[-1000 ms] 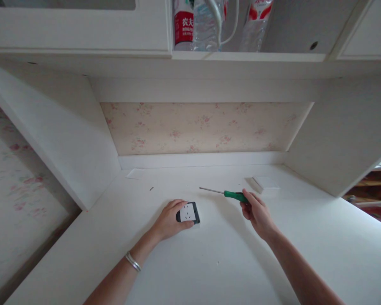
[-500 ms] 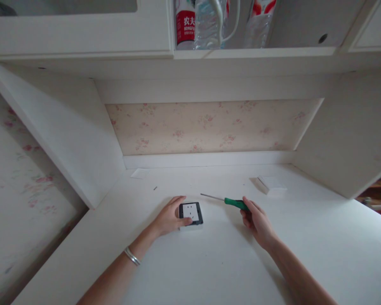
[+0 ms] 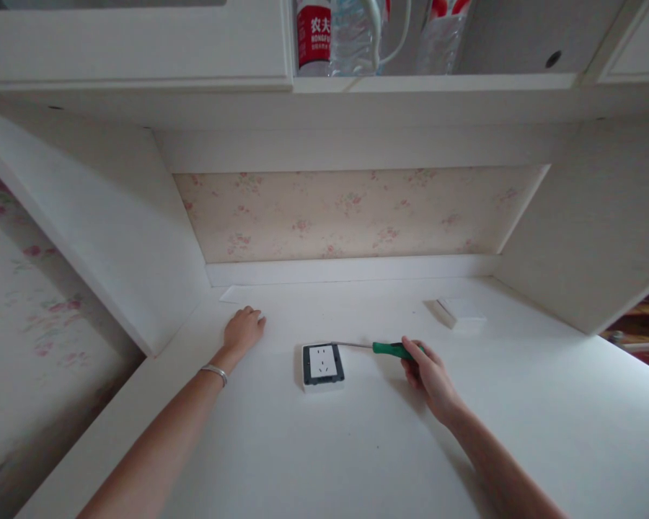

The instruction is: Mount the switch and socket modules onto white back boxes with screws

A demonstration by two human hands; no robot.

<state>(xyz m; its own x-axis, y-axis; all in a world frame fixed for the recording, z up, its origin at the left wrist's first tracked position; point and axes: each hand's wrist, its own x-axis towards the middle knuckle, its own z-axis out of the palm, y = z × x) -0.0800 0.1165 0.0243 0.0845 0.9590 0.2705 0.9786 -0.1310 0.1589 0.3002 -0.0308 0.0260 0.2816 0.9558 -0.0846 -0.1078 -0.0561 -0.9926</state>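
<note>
A socket outlet (image 3: pixel 323 362) with a white face and dark frame sits in a white box on the tabletop. My right hand (image 3: pixel 425 371) is closed around the green handle of a screwdriver (image 3: pixel 392 349). Its thin metal shaft points left, and the tip is at the socket's upper right corner; whether they touch I cannot tell. My left hand (image 3: pixel 244 329), a silver bracelet on its wrist, rests on the table left of the socket. Its fingers are curled together over the spot where a small dark, thin piece lay; that piece is hidden now.
A white square cover (image 3: pixel 462 313) lies at the back right of the white table (image 3: pixel 281 454). Near the back left is a flat white piece (image 3: pixel 234 294). Plastic bottles (image 3: pixel 314 40) stand on the shelf above, and side panels flank the table.
My left hand has let go of the socket and moved left and back to the small dark piece. My right hand has shifted slightly left, bringing the screwdriver tip to the socket's corner.
</note>
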